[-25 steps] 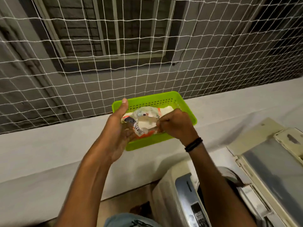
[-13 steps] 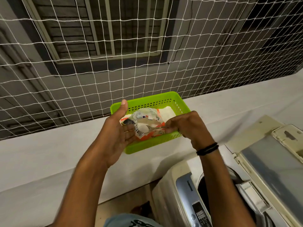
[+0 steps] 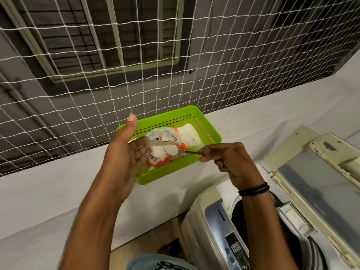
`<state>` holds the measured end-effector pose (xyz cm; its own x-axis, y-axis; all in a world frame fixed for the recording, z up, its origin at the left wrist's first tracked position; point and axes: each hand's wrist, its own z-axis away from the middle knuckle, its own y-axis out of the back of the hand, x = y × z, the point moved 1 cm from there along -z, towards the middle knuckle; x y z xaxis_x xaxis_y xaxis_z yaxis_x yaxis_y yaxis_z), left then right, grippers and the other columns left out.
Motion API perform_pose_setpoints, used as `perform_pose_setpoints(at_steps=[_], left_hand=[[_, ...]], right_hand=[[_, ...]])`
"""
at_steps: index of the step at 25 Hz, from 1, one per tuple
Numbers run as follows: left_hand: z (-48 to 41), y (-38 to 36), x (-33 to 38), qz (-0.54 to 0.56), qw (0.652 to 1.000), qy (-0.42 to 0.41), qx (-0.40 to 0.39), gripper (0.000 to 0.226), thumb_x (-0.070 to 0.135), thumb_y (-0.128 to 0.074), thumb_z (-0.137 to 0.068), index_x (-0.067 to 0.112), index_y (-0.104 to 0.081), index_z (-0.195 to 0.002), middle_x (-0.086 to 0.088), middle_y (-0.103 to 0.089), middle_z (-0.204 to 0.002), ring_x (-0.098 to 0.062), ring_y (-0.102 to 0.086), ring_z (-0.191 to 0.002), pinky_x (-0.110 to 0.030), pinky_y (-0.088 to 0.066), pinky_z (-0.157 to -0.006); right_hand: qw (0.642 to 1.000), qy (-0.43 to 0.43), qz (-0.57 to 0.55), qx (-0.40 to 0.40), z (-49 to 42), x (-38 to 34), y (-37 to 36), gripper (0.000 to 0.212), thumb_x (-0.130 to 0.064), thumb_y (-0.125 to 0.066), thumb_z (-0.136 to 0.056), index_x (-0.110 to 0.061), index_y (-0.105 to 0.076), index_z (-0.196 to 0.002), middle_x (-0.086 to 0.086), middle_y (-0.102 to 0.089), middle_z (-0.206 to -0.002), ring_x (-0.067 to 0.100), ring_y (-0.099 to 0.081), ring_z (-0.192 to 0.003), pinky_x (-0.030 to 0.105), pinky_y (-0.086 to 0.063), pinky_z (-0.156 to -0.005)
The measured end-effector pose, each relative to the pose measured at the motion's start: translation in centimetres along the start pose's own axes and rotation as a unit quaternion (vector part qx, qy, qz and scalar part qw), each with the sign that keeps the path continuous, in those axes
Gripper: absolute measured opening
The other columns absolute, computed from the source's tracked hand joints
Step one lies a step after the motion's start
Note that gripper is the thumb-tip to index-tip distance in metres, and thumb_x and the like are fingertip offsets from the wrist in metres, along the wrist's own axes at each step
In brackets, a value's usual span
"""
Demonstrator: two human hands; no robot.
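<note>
Spoonful of white powder above green basket [image 3: 206,129].
I see right hand [image 3: 229,162] pinching the spoon [image 3: 171,149]; left hand [image 3: 124,152] flat-fingered, empty, beside detergent pouch [image 3: 165,136].

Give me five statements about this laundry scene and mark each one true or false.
1. The right hand pinches a spoon loaded with white powder. True.
2. The basket is red. False: it is green.
3. The packet lies inside the basket. True.
4. The washer has its lid shut. False: the lid stands open and the dark drum shows.
5. The left hand grips the spoon. False: it is open beside the packet, its fingers straight, and grips nothing.
</note>
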<state>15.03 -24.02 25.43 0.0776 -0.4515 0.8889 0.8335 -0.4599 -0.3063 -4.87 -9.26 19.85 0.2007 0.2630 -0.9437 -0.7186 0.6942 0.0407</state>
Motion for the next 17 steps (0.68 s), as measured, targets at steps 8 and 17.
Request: perform_pose_setpoints(at_steps=[8,17], left_hand=[[2.5,-4.3,-0.3,0.010,0.995,-0.067,-0.077,0.053,0.053,-0.054,-0.087,0.020,-0.060,-0.128,-0.018,-0.071,-0.118,-0.027,-0.069,-0.110,-0.037,-0.057,-0.093],[1.8,-15.6,-10.7,-0.098,0.955,0.062,-0.274,0.049,0.053,-0.050,-0.091,0.015,-0.064,-0.119,-0.014,-0.073,-0.114,-0.025,-0.070,-0.109,-0.040,-0.049,-0.094]], right_hand=[[0.994,0.023,-0.068,0.078,5.0,2.9,6.3,0.012,-0.007,-0.073,-0.077,-0.006,-0.080,-0.085,0.017,-0.077,-0.080,0.008,-0.030,-0.048,0.017,-0.024,-0.042],[0.930,-0.017,-0.186,0.315,14.4,12.4,17.5,0.014,-0.001,-0.067,-0.086,-0.005,-0.080,-0.085,0.015,-0.077,-0.076,0.004,-0.037,-0.043,0.016,-0.027,-0.040]])
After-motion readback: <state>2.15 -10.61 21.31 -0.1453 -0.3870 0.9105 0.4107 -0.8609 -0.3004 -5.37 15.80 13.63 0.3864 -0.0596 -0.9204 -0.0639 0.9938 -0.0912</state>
